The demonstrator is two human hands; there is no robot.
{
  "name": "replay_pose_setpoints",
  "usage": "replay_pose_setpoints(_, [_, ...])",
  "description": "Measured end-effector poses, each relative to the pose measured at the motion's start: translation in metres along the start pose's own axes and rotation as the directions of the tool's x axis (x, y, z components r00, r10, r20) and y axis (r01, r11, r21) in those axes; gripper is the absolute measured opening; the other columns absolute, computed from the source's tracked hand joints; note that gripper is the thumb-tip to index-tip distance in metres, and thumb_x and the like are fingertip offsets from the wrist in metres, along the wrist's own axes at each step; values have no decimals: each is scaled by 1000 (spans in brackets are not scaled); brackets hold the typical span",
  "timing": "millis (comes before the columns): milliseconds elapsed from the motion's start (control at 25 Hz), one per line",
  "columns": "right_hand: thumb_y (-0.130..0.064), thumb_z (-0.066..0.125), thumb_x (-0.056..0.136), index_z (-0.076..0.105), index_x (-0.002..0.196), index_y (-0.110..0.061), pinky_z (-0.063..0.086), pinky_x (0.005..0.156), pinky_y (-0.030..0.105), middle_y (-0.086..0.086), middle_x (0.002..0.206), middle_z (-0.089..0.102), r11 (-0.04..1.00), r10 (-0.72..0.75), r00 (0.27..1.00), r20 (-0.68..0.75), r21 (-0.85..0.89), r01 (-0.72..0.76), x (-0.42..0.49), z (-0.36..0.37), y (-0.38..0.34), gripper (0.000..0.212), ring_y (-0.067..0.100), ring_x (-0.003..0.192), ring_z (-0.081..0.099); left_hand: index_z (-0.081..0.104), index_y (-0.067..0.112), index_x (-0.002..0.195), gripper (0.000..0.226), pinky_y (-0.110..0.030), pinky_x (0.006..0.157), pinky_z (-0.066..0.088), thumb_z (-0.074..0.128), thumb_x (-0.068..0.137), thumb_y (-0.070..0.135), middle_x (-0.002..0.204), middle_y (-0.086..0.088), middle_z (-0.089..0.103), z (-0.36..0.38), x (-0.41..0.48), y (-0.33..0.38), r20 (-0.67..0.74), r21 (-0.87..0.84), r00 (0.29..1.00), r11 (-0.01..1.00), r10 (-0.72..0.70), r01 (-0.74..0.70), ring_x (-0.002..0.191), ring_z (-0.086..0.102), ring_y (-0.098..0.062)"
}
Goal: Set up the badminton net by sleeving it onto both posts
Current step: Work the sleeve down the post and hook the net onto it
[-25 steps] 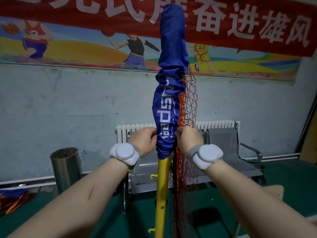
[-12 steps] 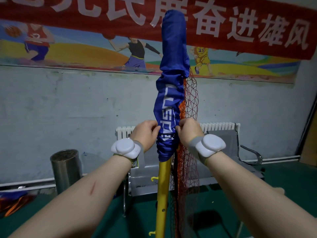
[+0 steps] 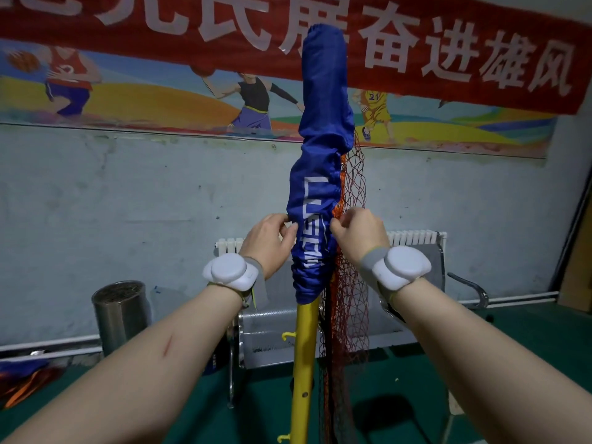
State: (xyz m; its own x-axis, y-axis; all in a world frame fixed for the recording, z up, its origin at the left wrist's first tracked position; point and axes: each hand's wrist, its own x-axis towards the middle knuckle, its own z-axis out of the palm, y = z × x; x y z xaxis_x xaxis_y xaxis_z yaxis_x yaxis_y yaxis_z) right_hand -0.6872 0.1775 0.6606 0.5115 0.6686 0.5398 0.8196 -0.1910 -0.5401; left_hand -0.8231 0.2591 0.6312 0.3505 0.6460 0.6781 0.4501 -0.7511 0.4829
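Observation:
A yellow post point(image 3: 302, 357) stands upright in front of me. The net's blue fabric sleeve point(image 3: 322, 129) with white lettering covers the post's upper part, bunched in folds near its lower end. The red mesh of the net point(image 3: 347, 283) hangs down the sleeve's right side. My left hand point(image 3: 267, 240) pinches the sleeve's left edge. My right hand point(image 3: 360, 235) pinches the sleeve's right edge where the orange trim meets the mesh. Both wrists carry white sensor pucks.
A metal bench point(image 3: 426, 267) stands against the wall behind the post, with a white radiator point(image 3: 413, 237) above it. A steel bin point(image 3: 120, 312) stands at the left. Orange and blue fabric point(image 3: 22, 379) lies on the green floor at the far left.
Both hands have moved up the sleeve from its bottom hem to a higher grip. The sleeve's lower end stays at about the same height on the post.

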Motion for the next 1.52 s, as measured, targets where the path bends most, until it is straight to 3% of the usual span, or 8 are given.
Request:
replay_pose_setpoints(120, [-19, 49, 91, 64, 96, -6, 53, 81, 43, 16, 95, 67, 997, -78, 997, 4, 15, 78, 4, 3, -7, 20, 34, 88, 62, 62, 1, 92, 24, -39, 76, 49, 47, 94, 19, 88, -18, 65, 0, 9, 1, -19, 1, 1000, 1000, 16, -16, 80, 59, -35])
replay_pose_setpoints(320, [-17, 50, 91, 65, 84, -6, 53, 72, 37, 14, 84, 65, 988, -100, 989, 109, -104, 111, -7, 12, 8, 20, 32, 81, 62, 64, 4, 92, 23, -38, 76, 48, 46, 94, 18, 90, -16, 66, 7, -4, -12, 69, 97, 995, 993, 66, -72, 85, 59, -35])
replay_pose_setpoints(800, [-16, 45, 86, 58, 87, -3, 46, 73, 37, 20, 90, 63, 996, 51, 998, 23, 75, -53, -11, 10, 7, 19, 37, 87, 60, 55, 5, 69, 42, -38, 67, 47, 41, 93, 37, 67, -11, 58, 4, -6, -11, 99, 92, 995, 996, 1, -10, 71, 55, -37])
replay_pose_setpoints(960, [-11, 48, 84, 61, 75, 2, 51, 71, 36, 21, 79, 64, 988, 150, 980, 132, 25, -154, -24, 22, 31, 21, 35, 78, 62, 62, 7, 70, 44, -41, 69, 55, 39, 92, 36, 71, -17, 67, 9, -19, -13, 183, 87, 980, 994, -74, 59, 69, 62, -38])
replay_pose_setpoints(1080, [-9, 49, 85, 69, 86, -4, 55, 81, 45, 21, 88, 70, 978, 164, 980, 114, 108, -177, -26, 28, 40, 20, 38, 83, 66, 59, 5, 67, 41, -37, 67, 50, 41, 91, 32, 70, -18, 64, 9, -22, -1, 185, 130, 982, 991, -39, 15, 71, 59, -38])
replay_pose_setpoints(1200, [-10, 49, 84, 60, 84, -10, 55, 82, 46, 18, 92, 70, 971, 132, 990, 53, 195, -140, -20, 21, 50, 11, 36, 85, 66, 53, 7, 59, 39, -34, 63, 43, 43, 90, 29, 63, -14, 56, 11, -27, 8, 144, 179, 988, 983, -64, 37, 66, 50, -35])
replay_pose_setpoints(1360, [-11, 52, 86, 54, 59, -17, 56, 81, 44, 17, 82, 71, 981, 17, 959, 284, 182, -72, -20, 15, 68, 28, 33, 82, 69, 52, 7, 58, 38, -34, 63, 44, 45, 89, 28, 63, -15, 56, 25, -44, 28, 90, 241, 984, 962, -154, 129, 65, 49, -33])
replay_pose_setpoints(1520, [-9, 51, 89, 64, 62, -8, 59, 72, 36, 9, 57, 61, 987, -40, 890, 453, 155, -34, -27, 20, 82, 30, 20, 53, 58, 39, 16, 49, 41, -30, 60, 38, 46, 89, 26, 52, -2, 45, 38, -59, 45, 131, 286, 963, 939, -236, 191, 61, 44, -27])
